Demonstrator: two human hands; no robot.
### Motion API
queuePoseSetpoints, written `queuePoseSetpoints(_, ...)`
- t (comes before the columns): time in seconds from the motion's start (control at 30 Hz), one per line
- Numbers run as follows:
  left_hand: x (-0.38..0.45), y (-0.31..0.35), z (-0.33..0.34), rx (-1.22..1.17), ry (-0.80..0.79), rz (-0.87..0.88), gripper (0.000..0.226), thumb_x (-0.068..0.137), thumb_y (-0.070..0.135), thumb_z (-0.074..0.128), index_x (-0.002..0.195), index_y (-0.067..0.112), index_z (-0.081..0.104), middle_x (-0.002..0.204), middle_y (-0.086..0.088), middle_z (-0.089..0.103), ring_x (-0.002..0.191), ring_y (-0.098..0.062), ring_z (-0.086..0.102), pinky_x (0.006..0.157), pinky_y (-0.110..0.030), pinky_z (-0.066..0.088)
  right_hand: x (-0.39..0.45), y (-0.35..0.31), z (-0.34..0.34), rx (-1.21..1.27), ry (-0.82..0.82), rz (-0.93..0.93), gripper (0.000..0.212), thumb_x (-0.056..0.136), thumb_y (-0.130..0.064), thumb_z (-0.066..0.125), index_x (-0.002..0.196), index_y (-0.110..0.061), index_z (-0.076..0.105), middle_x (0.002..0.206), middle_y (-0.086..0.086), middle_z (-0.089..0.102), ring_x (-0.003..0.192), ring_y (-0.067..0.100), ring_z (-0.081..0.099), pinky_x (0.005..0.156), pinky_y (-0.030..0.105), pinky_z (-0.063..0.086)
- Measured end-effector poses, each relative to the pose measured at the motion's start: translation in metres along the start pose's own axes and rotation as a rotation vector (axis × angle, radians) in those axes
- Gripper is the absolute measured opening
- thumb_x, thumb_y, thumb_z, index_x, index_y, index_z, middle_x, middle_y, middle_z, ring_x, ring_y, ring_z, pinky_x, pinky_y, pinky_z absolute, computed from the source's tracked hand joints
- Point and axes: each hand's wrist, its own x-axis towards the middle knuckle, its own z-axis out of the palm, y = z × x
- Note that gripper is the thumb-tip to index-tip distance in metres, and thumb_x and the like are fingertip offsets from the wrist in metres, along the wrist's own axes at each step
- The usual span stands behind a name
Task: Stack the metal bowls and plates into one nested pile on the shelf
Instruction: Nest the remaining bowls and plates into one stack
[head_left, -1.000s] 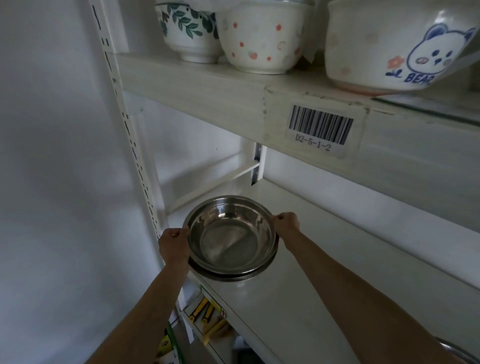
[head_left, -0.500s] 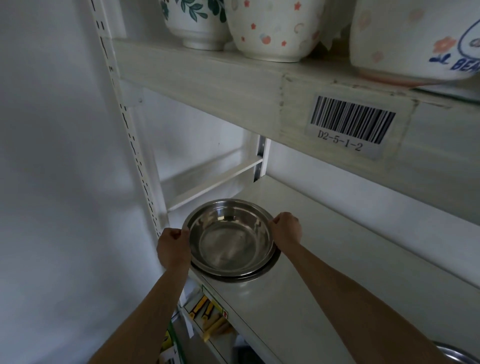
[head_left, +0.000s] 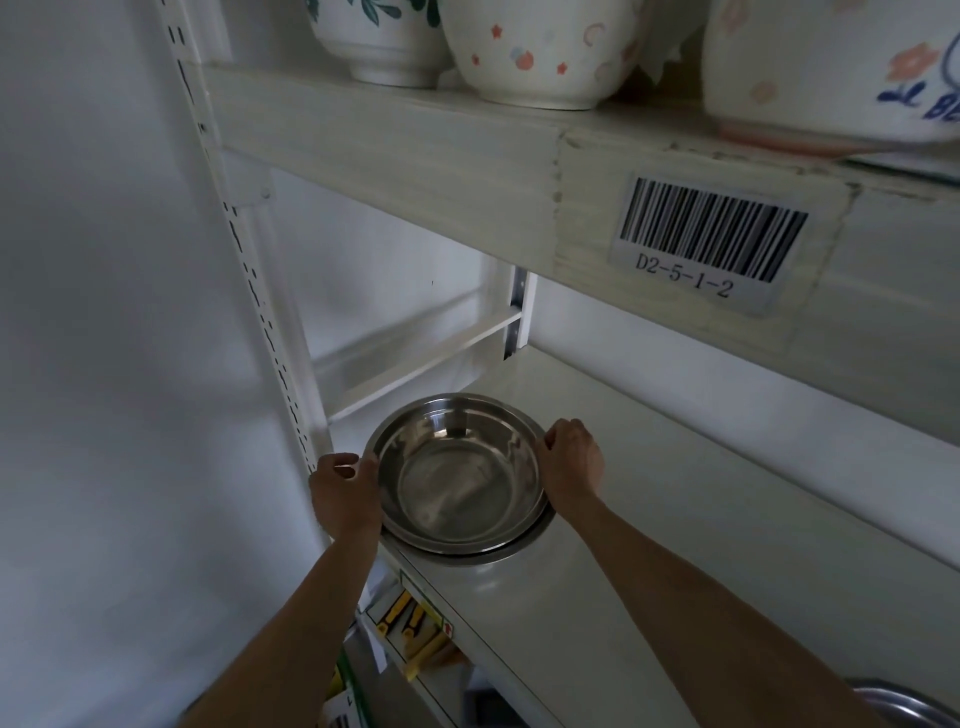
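The white flat lower shelf board (head_left: 649, 545) carries a nested pile of round shiny metal bowls (head_left: 460, 480) at its left front corner. At four o'clock from the pile, another metal rim (head_left: 904, 707) pokes into view.

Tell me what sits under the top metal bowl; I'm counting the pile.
Under the top metal bowl only the rim of another metal dish shows, resting on the shelf. The bowl covers the rest, so anything further beneath it cannot be seen.
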Motion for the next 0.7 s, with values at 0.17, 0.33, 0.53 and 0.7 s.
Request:
queuePoseSetpoints(0.17, -0.002, -0.002, 0.005, -0.113, -0.103, -0.077, 0.031, 0.09, 0.029, 0.059, 0.106, 0.005, 0.068, 0.086, -0.005, 0.067, 0.079, -0.023, 0.061, 0.074, -0.03, 0.051, -0.001, 0.007, 0.002, 0.165, -0.14, 0.163, 0.047, 0.093, -0.044, 0.052, 0.122, -0.007, 0.054, 0.124, 0.012, 0.055, 0.11, 0.032, 0.058, 0.084, 0.035, 0.045)
queuePoseSetpoints(0.33, -0.003, -0.002, 0.009, -0.16, -0.135, -0.09, 0.029, 0.09, 0.028, 0.06, 0.101, 0.003, 0.07, 0.083, -0.008, 0.067, 0.083, -0.029, 0.064, 0.075, -0.035, 0.051, -0.005, 0.015, 0.004, 0.266, -0.22, 0.167, 0.038, 0.094, -0.034, 0.052, 0.116, -0.004, 0.058, 0.116, 0.018, 0.066, 0.107, 0.035, 0.061, 0.084, 0.036, 0.046)
queuePoseSetpoints(0.53, -0.022, -0.006, 0.014, -0.196, -0.21, -0.083, 0.024, 0.088, 0.026, 0.06, 0.082, 0.003, 0.067, 0.073, -0.007, 0.064, 0.08, -0.033, 0.064, 0.077, -0.044, 0.054, -0.019, 0.034, -0.011, 0.243, -0.169, 0.208, 0.034, 0.092, -0.03, 0.052, 0.11, -0.002, 0.061, 0.109, 0.017, 0.069, 0.101, 0.034, 0.063, 0.076, 0.032, 0.043)
queuePoseSetpoints(0.7, -0.051, -0.007, 0.023, -0.249, -0.276, -0.099, 0.029, 0.088, 0.028, 0.06, 0.086, 0.0, 0.066, 0.081, -0.011, 0.067, 0.078, -0.027, 0.063, 0.074, -0.04, 0.054, -0.039, 0.063, -0.032, 0.241, -0.122, 0.274, 0.032, 0.091, -0.027, 0.052, 0.108, -0.003, 0.062, 0.107, 0.016, 0.069, 0.1, 0.033, 0.063, 0.073, 0.03, 0.039)
